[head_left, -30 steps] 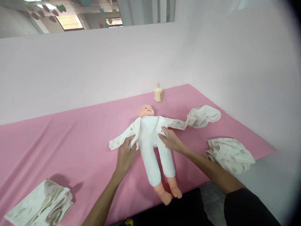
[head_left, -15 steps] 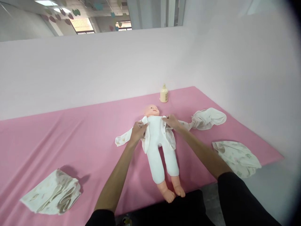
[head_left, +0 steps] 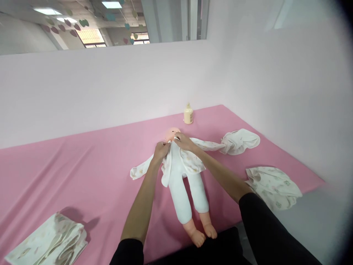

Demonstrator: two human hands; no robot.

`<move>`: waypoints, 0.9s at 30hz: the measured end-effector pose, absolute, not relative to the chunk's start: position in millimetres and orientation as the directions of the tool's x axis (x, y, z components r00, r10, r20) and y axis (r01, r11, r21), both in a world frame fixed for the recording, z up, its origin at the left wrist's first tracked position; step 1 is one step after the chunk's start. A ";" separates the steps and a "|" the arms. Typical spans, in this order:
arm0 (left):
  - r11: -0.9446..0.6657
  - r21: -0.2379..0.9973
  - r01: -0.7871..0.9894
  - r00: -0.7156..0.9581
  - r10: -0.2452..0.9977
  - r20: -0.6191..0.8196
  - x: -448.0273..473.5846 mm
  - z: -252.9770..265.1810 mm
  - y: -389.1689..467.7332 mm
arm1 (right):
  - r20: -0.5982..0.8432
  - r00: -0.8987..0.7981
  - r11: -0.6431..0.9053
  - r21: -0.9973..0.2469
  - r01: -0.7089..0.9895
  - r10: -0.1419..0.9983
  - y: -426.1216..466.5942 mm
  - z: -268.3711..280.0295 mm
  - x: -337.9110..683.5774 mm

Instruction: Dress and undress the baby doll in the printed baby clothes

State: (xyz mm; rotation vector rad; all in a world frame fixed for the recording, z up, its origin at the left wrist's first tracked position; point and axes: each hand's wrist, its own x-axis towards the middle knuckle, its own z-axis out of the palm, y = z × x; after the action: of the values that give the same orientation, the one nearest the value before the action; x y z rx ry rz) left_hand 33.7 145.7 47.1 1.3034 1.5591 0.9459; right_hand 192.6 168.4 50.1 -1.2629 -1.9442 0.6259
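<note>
A baby doll (head_left: 176, 197) with a white cloth body lies on its back, its feet toward me. A white patterned baby jacket (head_left: 192, 161) is on its arms and hangs unfastened at the front. My left hand (head_left: 161, 151) is closed on one front edge of the jacket near the collar. With pinched fingers, my right hand (head_left: 183, 142) holds the other collar edge close under the doll's chin, hiding part of the head. Both sleeves stretch out to the sides.
Pink sheeting (head_left: 110, 162) covers the table. A cream pump bottle (head_left: 188, 115) stands at the wall. Crumpled white cloth (head_left: 240, 141) touches the right sleeve's end. Folded patterned cloth (head_left: 275, 187) lies at the right edge, another folded cloth (head_left: 48, 241) at the front left.
My right hand has moved left and up to the doll's neck, drawing its side of the jacket over the chest. My left hand stays on the other edge. The camera view has shifted slightly.
</note>
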 end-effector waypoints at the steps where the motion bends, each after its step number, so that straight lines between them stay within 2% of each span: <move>1: 0.167 0.934 0.315 -0.064 0.986 -0.154 33.3 47.8 144.5 | 0.321 -0.296 0.435 -0.717 0.545 0.900 165.9 50.5 194.1; 7: 0.182 0.927 0.327 -0.043 0.983 -0.178 27.6 52.7 139.3 | 0.341 -0.362 0.487 -0.727 0.483 0.868 151.6 52.8 206.9; 11: 0.198 0.875 0.443 -0.159 0.977 -0.140 24.9 47.8 140.4 | 0.292 -0.196 0.350 -0.726 0.592 0.936 145.1 54.4 219.5; 14: 0.193 0.697 0.691 -0.213 0.975 -0.059 28.4 47.4 139.8 | 0.189 0.015 0.121 -0.687 0.716 0.982 145.4 57.0 227.5; 16: 0.175 0.554 0.814 -0.179 0.983 -0.048 33.5 51.3 137.6 | 0.135 0.070 0.036 -0.657 0.753 0.988 147.6 59.2 228.6; 22: 0.096 0.398 0.912 -0.101 0.995 -0.008 48.5 64.6 130.7 | 0.092 -0.042 0.088 -0.572 0.815 0.995 155.8 63.2 211.3; 24: 0.061 0.399 0.915 -0.078 0.997 0.026 50.0 65.0 130.8 | 0.109 -0.055 0.107 -0.567 0.817 0.993 156.6 64.0 206.3; 27: 0.041 0.464 0.885 -0.084 0.994 0.072 49.8 63.5 133.1 | 0.146 -0.048 0.128 -0.607 0.784 0.988 155.1 65.0 202.6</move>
State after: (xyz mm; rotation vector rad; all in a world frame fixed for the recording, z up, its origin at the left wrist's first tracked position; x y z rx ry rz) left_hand 49.8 133.1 63.5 1.9193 2.0509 0.5790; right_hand 202.6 155.1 65.0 -1.7043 -1.8816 0.5023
